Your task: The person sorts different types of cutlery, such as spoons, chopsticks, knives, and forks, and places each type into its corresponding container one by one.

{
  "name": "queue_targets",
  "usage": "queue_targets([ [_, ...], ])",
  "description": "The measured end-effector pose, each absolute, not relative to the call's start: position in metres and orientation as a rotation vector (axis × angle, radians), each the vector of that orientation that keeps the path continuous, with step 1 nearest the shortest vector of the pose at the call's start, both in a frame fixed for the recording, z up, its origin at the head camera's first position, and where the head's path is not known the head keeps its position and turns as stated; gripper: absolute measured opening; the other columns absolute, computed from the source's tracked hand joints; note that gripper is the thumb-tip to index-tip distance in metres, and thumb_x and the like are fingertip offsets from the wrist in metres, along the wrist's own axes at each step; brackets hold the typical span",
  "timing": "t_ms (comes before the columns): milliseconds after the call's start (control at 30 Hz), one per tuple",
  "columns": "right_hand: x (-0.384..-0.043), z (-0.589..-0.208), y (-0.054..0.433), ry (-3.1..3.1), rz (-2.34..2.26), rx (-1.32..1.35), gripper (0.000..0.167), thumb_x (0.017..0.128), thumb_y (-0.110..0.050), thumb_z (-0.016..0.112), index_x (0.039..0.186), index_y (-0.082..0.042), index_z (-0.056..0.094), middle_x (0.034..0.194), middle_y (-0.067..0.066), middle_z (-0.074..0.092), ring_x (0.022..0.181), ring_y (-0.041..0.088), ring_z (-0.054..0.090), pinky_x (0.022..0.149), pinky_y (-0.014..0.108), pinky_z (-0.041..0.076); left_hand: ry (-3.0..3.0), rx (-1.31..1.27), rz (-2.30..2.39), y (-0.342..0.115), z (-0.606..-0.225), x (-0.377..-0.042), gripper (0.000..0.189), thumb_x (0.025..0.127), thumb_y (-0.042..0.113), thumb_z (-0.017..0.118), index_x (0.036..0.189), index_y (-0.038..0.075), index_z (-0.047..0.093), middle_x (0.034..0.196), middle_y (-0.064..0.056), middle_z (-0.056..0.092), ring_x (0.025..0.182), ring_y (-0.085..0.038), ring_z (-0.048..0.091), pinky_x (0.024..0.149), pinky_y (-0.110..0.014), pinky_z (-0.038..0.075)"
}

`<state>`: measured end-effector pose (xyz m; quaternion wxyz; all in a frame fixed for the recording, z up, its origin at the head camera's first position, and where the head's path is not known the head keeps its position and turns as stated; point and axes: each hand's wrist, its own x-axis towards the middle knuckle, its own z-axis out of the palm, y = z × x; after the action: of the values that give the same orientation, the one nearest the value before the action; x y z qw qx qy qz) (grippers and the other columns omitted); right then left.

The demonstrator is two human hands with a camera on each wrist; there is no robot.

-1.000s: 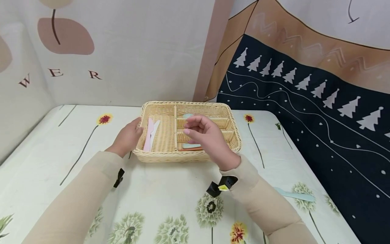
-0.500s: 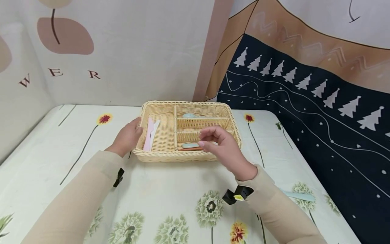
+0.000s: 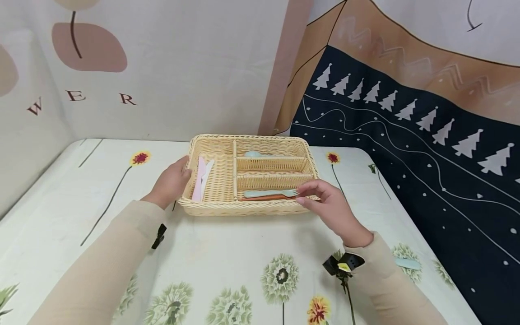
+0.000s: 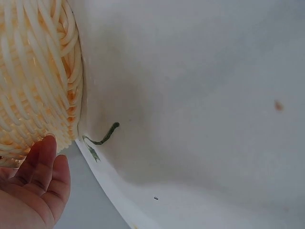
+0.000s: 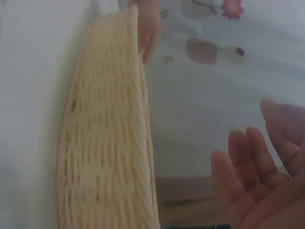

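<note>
A woven cutlery basket (image 3: 260, 209) with divided compartments sits toward the table's back. My left hand (image 3: 168, 183) grips its left end, thumb at the rim and fingers on the outer wall; the left wrist view shows those fingertips against the weave. Over the basket's front right corner is my right hand (image 3: 331, 207), fingers loosely bent and holding nothing. Below its fingertips, a pale green fork (image 3: 270, 193) lies above a brown utensil (image 3: 260, 198) in the front compartment. A pink knife (image 3: 198, 180) and a white knife (image 3: 206, 176) lie in the left compartment.
A pale blue spoon (image 3: 253, 154) lies in the back compartment, partly behind a divider. On the flowered tablecloth (image 3: 227, 253), a pale blue-green utensil (image 3: 407, 263) is partly hidden by the right sleeve. Printed cloth hangs behind and to the right.
My right hand has moved right and toward me, from over the middle dividers to the front right corner, uncovering the spoon and fork. My left hand and the basket stay in place.
</note>
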<state>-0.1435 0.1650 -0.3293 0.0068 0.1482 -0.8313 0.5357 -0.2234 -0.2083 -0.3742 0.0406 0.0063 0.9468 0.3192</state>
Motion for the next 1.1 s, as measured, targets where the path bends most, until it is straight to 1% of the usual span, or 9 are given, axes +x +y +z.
queue_targets([
  [67, -0.143, -0.331, 0.175, -2.62, 1.644, 0.446, 0.024, 0.09, -0.008, 0.068, 0.111, 0.003, 0.063, 0.109, 0.018, 0.065, 0.096, 0.009, 0.06, 0.074, 0.027, 0.054, 2.898, 0.02, 0.977, -0.208, -0.374, -0.223, 0.056, 0.106, 0.02, 0.032, 0.152, -0.005, 0.011, 0.154, -0.029, 0.022, 0.142, -0.045, 0.02, 0.115, -0.055, 0.021],
  [267, -0.139, -0.335, 0.206, -2.664, 1.519, 0.39, 0.023, 0.09, -0.009, 0.068, 0.109, 0.003, 0.064, 0.106, 0.015, 0.066, 0.095, 0.005, 0.059, 0.079, 0.022, 0.052, 2.9, 0.019, 0.969, -0.207, -0.373, -0.223, 0.056, 0.105, 0.019, 0.031, 0.152, -0.005, 0.011, 0.154, -0.029, 0.022, 0.142, -0.045, 0.02, 0.115, -0.055, 0.021],
  [400, -0.136, -0.337, 0.225, -2.701, 1.441, 0.349, 0.02, 0.09, -0.01, 0.069, 0.107, 0.001, 0.065, 0.104, 0.013, 0.066, 0.094, 0.004, 0.059, 0.077, 0.02, 0.051, 2.9, 0.017, 0.964, -0.207, -0.373, -0.223, 0.056, 0.105, 0.019, 0.031, 0.152, -0.005, 0.011, 0.154, -0.029, 0.022, 0.142, -0.045, 0.019, 0.115, -0.055, 0.021],
  [500, -0.134, -0.338, 0.237, -2.748, 1.38, 0.315, 0.02, 0.09, -0.012, 0.069, 0.107, -0.001, 0.065, 0.105, 0.012, 0.066, 0.093, 0.003, 0.059, 0.074, 0.022, 0.052, 2.891, 0.012, 0.97, -0.207, -0.373, -0.223, 0.056, 0.106, 0.019, 0.031, 0.152, -0.005, 0.01, 0.154, -0.029, 0.022, 0.142, -0.045, 0.019, 0.115, -0.055, 0.021],
  [633, -0.133, -0.342, 0.254, -2.815, 1.314, 0.303, 0.021, 0.091, -0.013, 0.068, 0.109, -0.003, 0.065, 0.107, 0.01, 0.065, 0.093, 0.0, 0.059, 0.072, 0.023, 0.053, 2.887, 0.02, 0.981, -0.208, -0.372, -0.223, 0.057, 0.106, 0.02, 0.031, 0.152, -0.005, 0.01, 0.154, -0.029, 0.022, 0.142, -0.045, 0.02, 0.115, -0.056, 0.021],
  [700, -0.132, -0.345, 0.262, -2.85, 1.283, 0.306, 0.021, 0.091, -0.013, 0.068, 0.109, -0.003, 0.065, 0.109, 0.012, 0.065, 0.092, -0.001, 0.058, 0.075, 0.022, 0.054, 2.889, 0.026, 0.983, -0.208, -0.371, -0.223, 0.057, 0.106, 0.02, 0.031, 0.152, -0.005, 0.01, 0.154, -0.029, 0.022, 0.142, -0.045, 0.02, 0.115, -0.055, 0.022],
  [900, -0.131, -0.354, 0.282, -2.936, 1.228, 0.317, 0.025, 0.09, -0.013, 0.069, 0.111, 0.001, 0.064, 0.106, 0.018, 0.066, 0.089, -0.002, 0.058, 0.074, 0.02, 0.053, 2.889, 0.018, 0.984, -0.207, -0.371, -0.222, 0.056, 0.106, 0.019, 0.032, 0.152, -0.005, 0.01, 0.154, -0.029, 0.023, 0.142, -0.045, 0.02, 0.115, -0.055, 0.022],
  [967, -0.131, -0.358, 0.288, -2.963, 1.22, 0.31, 0.028, 0.089, -0.012, 0.069, 0.111, 0.003, 0.063, 0.104, 0.017, 0.066, 0.088, -0.002, 0.058, 0.073, 0.02, 0.053, 2.885, 0.016, 0.986, -0.208, -0.372, -0.222, 0.056, 0.106, 0.019, 0.031, 0.152, -0.005, 0.01, 0.154, -0.029, 0.022, 0.142, -0.045, 0.02, 0.115, -0.055, 0.022],
  [1100, -0.131, -0.365, 0.297, -3.016, 1.189, 0.308, 0.026, 0.089, -0.009, 0.069, 0.111, 0.004, 0.064, 0.102, 0.013, 0.066, 0.086, -0.001, 0.057, 0.072, 0.02, 0.052, 2.878, 0.006, 0.995, -0.208, -0.373, -0.223, 0.056, 0.106, 0.019, 0.03, 0.153, -0.004, 0.009, 0.154, -0.028, 0.022, 0.142, -0.044, 0.019, 0.116, -0.054, 0.021],
])
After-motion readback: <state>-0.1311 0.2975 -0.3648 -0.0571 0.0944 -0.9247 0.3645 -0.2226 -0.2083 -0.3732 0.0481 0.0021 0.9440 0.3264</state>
